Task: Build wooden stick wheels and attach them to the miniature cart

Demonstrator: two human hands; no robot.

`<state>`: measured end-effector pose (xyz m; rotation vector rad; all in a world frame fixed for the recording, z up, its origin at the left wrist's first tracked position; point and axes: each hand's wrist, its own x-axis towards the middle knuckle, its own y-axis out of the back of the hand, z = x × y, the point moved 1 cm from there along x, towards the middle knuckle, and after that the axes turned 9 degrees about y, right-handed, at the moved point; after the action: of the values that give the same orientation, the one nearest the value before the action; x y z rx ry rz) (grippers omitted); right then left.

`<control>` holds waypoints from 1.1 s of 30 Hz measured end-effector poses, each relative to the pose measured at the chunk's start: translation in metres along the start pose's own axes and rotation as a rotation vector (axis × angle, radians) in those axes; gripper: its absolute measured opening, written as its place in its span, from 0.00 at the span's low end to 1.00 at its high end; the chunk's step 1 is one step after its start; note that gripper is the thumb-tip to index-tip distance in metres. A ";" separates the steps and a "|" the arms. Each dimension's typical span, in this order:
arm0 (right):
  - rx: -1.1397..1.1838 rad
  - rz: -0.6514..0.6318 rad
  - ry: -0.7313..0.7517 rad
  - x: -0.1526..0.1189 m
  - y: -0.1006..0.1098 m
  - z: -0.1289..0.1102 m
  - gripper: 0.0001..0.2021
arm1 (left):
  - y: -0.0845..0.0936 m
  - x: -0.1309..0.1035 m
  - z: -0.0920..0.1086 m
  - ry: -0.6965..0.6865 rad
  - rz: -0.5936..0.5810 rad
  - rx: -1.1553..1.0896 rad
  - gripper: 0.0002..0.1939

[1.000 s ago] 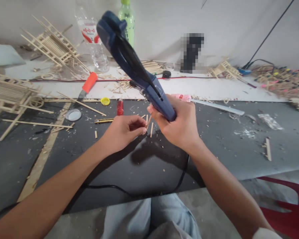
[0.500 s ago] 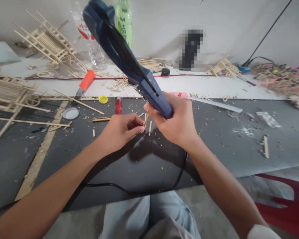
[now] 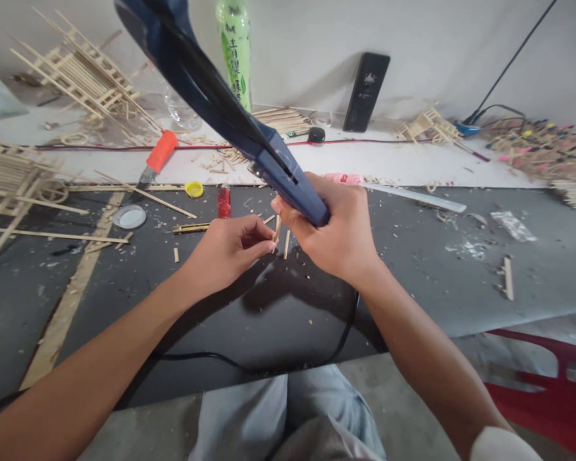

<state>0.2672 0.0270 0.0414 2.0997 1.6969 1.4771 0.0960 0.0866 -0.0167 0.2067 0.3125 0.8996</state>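
Note:
My left hand [image 3: 228, 253] is closed in a pinch on a short wooden stick [image 3: 277, 226], which stands nearly upright at the fingertips. My right hand [image 3: 340, 234] is wrapped around a dark blue glue gun [image 3: 288, 173] whose long body slants up to the left, close to the camera. Its tip is hidden behind my fingers. A black cord [image 3: 350, 323] runs down below my right hand and along the table's near edge. Between the hands, another short stick piece [image 3: 287, 244] is on the dark table [image 3: 288, 333].
A red lighter-like cylinder [image 3: 224, 202], a yellow cap [image 3: 194, 189] and a yellow cutter [image 3: 191, 228] lie beyond my left hand. Wooden cart models [image 3: 84, 77] stand at the left. A scraper with an orange handle [image 3: 162, 152], a green bottle [image 3: 235, 57] and a phone [image 3: 367, 93] are farther back.
The view has shifted slightly, so the table items appear a little farther left. Both hands keep their grips, and the glue gun's upper end appears nearer the camera.

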 end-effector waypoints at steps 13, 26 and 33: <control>0.069 0.019 0.011 0.000 -0.001 0.002 0.07 | 0.001 0.003 -0.002 -0.020 0.014 0.039 0.08; 0.050 -0.004 0.017 0.000 -0.001 0.002 0.05 | 0.004 0.009 -0.007 0.002 -0.052 -0.026 0.09; 0.072 -0.011 0.004 0.001 -0.002 0.003 0.05 | 0.003 0.010 -0.012 -0.065 -0.027 0.001 0.10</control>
<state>0.2675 0.0298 0.0388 2.1202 1.7864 1.4389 0.0951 0.0971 -0.0289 0.2313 0.2551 0.8641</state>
